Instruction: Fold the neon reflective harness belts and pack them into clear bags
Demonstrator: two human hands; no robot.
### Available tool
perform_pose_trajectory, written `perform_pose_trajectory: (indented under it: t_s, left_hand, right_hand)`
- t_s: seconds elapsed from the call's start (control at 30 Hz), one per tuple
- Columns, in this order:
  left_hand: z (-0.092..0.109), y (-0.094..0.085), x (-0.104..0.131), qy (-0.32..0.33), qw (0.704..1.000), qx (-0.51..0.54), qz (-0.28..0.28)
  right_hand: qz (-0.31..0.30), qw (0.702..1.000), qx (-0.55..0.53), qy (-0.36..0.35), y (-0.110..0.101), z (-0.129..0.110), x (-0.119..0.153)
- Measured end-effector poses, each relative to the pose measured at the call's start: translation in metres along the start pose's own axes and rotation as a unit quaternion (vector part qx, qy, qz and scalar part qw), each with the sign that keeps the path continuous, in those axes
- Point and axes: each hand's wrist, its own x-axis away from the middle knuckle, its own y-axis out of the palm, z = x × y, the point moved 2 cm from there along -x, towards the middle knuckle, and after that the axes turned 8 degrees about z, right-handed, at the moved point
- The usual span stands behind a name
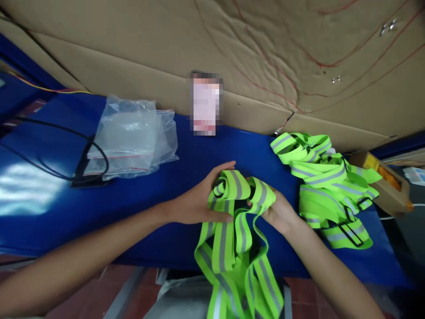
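Note:
A bundle of neon-green reflective straps (226,248) with a grey stripe hangs between my two hands, its loops drooping over the table's front edge toward my lap. My left hand (199,201) closes on the upper left of the bundle, the thumb lying across the front. My right hand (279,210) grips the upper right loops from behind, with most of its fingers hidden by the webbing. To the right lies a pile of similar green straps (322,177) with black buckles.
Clear plastic zip bags (126,133) lie at the back left over a dark object with black cables (99,150). A blurred pinkish card (205,104) leans on the cardboard wall (149,75). A cardboard box (388,186) stands at right. The table (139,239) is blue.

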Motion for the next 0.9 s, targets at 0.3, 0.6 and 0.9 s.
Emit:
perform_pose_trajectory:
  t_s: [0.3, 0.6, 0.9]
  left_hand:
    - [-0.007, -0.004, -0.007, -0.085, 0.97, 0.031, 0.224]
    - [-0.007, 0.002, -0.004, -0.241, 0.936, 0.244, 0.084]
    - [0.003, -0.017, -0.007, 0.08, 0.982, -0.096, 0.142]
  right_hand:
    - [0.048, 0.853, 0.277, -0.439, -0.012, -0.016, 0.009]
    - [-0.065, 0.665, 0.467, -0.58, 0.003, -0.008, 0.02]
    - [0.019, 0.974, 0.146, -0.171, -0.004, -0.014, 0.013]
